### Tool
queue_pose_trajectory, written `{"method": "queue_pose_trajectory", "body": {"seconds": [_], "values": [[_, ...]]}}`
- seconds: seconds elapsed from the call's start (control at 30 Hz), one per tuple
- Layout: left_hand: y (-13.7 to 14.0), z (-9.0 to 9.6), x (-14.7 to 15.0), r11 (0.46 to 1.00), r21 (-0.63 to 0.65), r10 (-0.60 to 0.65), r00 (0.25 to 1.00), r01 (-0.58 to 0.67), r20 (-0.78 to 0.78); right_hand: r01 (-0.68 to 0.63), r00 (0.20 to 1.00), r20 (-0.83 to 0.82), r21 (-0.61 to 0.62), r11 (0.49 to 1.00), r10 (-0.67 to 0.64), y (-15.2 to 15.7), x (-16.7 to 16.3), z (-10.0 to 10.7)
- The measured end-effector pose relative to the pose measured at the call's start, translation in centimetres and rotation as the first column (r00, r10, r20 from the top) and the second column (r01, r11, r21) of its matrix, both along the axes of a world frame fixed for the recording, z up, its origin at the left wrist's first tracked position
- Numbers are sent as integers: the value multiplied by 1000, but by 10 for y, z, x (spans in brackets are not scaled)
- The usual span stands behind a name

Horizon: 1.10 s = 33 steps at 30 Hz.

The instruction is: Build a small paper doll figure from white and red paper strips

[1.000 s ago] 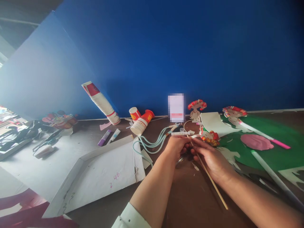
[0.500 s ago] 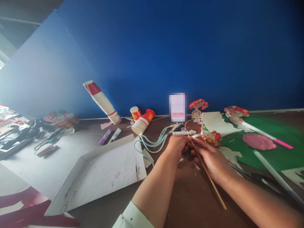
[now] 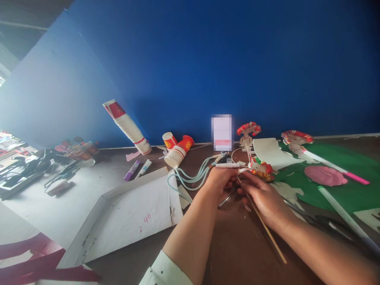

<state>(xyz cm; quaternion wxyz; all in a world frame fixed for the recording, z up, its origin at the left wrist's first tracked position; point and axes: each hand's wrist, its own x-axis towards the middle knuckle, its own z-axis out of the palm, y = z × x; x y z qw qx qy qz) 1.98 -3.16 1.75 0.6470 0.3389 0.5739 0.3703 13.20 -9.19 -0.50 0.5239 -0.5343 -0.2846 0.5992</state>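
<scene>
My right hand [image 3: 263, 198] is closed around a thin wooden stick [image 3: 267, 227], which slants down toward me. Beside the stick's upper end, the fingers of my left hand [image 3: 222, 180] are bent together, nearly touching the right fingertips; what they pinch is hidden. A curled white paper strip [image 3: 244, 170] shows just beyond the fingertips. Behind my right hand lies a red and yellow decorated piece [image 3: 263, 171]. A clear-barrelled pen [image 3: 226, 200] lies on the table under my left hand.
A shallow white box [image 3: 127, 213] sits left of my arms, with pale-green cables [image 3: 192, 180] behind it. Paper cups [image 3: 178, 152] and a tall leaning cup stack [image 3: 127, 126] are farther back. On the right are green paper [image 3: 323, 158], scissors [image 3: 323, 223] and a marker [image 3: 335, 166].
Both hands stay close together on nearly the same spot. The fingers have shifted slightly, and more of the pen shows below them. The stick's lower end has moved slightly down and right.
</scene>
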Motion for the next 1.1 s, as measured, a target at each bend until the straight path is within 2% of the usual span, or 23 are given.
{"method": "queue_pose_trajectory", "body": {"seconds": [0.27,0.4,0.6,0.9,1.1], "values": [[0,1,-1,998,52,-16,995,21,-97,-52,994,94,62,997,46,-1,0,0],[0,5,-1,1000,7,-11,998,12,-54,-59,993,110,70,996,51,0,2,-5],[1,8,-3,999,-32,3,1000,-3,1,-14,998,63,31,999,12,2,2,-8],[3,-1,-2,1000,-9,-16,999,16,29,-10,1000,-6,17,1000,11,2,2,-2],[1,-1,-3,998,48,-32,998,29,47,4,1000,-22,-5,1000,-4,1,2,0]]}}
